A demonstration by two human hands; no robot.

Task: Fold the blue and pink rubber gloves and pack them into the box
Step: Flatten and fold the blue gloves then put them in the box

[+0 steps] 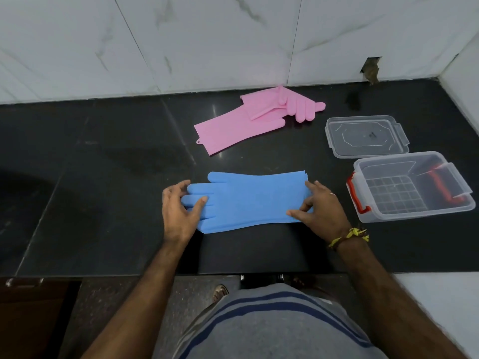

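Blue gloves [248, 200] are lying flat on the black counter [103, 203] right at the near edge, stacked, fingertips pointing left, cuffs right. Left hand [178, 211] has its thumb on top of the glove fingers with the other fingers curled round the tips. Right hand [320, 208] pinches the cuff end, thumb on top, fingers loosely bent. Off to the right sits the clear box [412, 186] with red latches, open, its lid [366, 136] lying just behind it. Further back by the tiled wall are the pink gloves [248, 123], one draped over the other.
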